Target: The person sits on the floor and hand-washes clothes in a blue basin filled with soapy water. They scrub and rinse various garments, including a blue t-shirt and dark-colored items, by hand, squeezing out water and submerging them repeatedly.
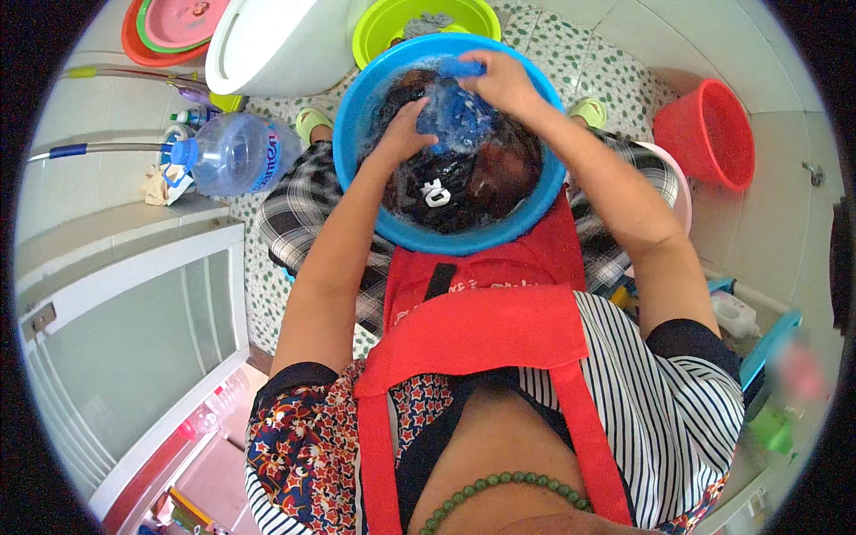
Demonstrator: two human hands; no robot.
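Note:
In front of me stands a round blue basin (360, 192) of sudsy water with dark, wet clothes (406, 192) in it. One black piece carries a white print, and a brownish-red piece (506, 174) lies at the right. My right hand (499, 85), at the far side of the basin, is closed on a bright blue cloth (450, 114), part of which is under the foamy water. At the left of that cloth is my left hand (406, 134), its thumb and fingers apart at the water's surface. Some of its fingertips are hard to make out.
A yellow-green basin (363, 36) stands behind the blue one, beside a white tub (234, 45). A large clear water bottle (236, 152) is at the left, above a glass-panelled door (143, 343). A red bucket (704, 134) stands at the right. The floor (571, 58) is speckled tile.

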